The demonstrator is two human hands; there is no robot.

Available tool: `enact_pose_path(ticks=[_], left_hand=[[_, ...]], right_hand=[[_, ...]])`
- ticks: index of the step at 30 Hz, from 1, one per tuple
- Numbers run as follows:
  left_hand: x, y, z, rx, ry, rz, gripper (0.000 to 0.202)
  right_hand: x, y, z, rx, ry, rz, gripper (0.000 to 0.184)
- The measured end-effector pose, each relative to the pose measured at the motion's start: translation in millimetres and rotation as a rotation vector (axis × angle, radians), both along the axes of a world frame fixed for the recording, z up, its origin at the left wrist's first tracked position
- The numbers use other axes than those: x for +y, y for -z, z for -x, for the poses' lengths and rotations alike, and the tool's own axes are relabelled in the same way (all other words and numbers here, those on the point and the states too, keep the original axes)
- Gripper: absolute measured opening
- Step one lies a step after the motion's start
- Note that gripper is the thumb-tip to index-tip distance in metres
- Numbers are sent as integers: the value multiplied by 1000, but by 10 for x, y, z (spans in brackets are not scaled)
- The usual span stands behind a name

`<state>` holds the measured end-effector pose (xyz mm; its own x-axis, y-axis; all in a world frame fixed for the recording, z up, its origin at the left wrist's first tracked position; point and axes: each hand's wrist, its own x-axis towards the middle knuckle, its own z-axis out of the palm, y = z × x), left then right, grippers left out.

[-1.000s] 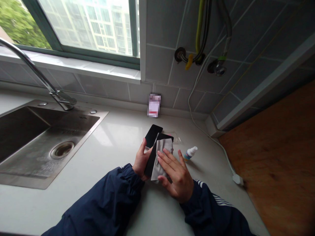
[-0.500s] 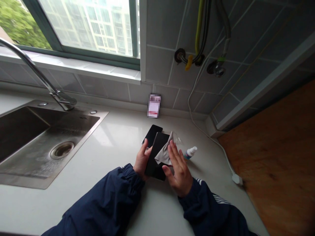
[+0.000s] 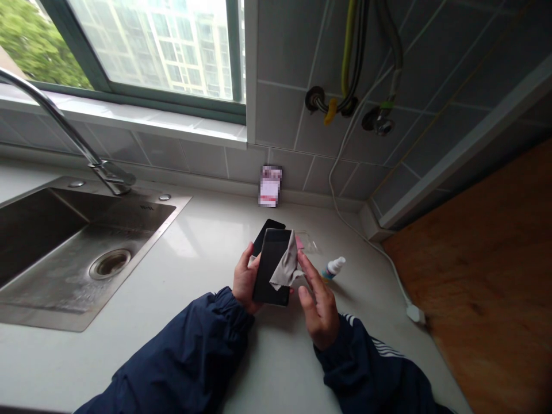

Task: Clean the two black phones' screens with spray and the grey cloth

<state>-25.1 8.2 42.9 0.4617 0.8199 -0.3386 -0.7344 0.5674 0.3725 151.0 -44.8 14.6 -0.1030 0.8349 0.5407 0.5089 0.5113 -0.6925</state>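
My left hand [image 3: 244, 278] grips a black phone [image 3: 269, 271] by its left edge and holds it screen up just above the white counter [image 3: 207, 247]. My right hand [image 3: 318, 300] pinches a small grey cloth [image 3: 287, 266] that hangs over the right side of the phone's screen. A second black phone [image 3: 265, 227] lies on the counter right behind the held one. A clear case [image 3: 307, 240] with a bit of pink shows beside it. A small white spray bottle [image 3: 333, 267] lies on its side just right of my right hand.
A steel sink [image 3: 64, 247] with a curved tap [image 3: 56, 129] fills the left. A blurred small box [image 3: 269, 185] leans on the tiled wall. A white cable [image 3: 379, 247] runs down the wall to a plug near the brown wooden surface [image 3: 495, 276] at the right.
The right hand lifted from lying flat on the cloth and drew it to the right, bunching it into a pinch. More of the phone's screen is now bare, and the phone tilted up a little.
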Motion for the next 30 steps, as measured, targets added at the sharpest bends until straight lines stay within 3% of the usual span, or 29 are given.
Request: enact_pose_path(ticks=[5,10,15,20,25,28,30], left_hand=[[6,1,32,-30,-5,-44,66],[-2,-20,22,-16,-4,-50,66],[4,-15,29,5,-10,-55,64],[22,4,20,45,-20,-32,60],[42,56,6,2,12,-55,62],[41,76,-14,14,63,-96,65],[35,71,-37,42,76,-121,67]], right_hand=[[74,103,-29,187,-24,67,49],[131,105,-24,243,-6,50,23],[136,68,-36,240,44,30,13],[83,-50,-54,109,136,-115,10],[-25,-132,-73,164,73,-237,10],[-90,-162,-88,264,54,-152,10],[-99,-220,-92,358,49,-14,12]])
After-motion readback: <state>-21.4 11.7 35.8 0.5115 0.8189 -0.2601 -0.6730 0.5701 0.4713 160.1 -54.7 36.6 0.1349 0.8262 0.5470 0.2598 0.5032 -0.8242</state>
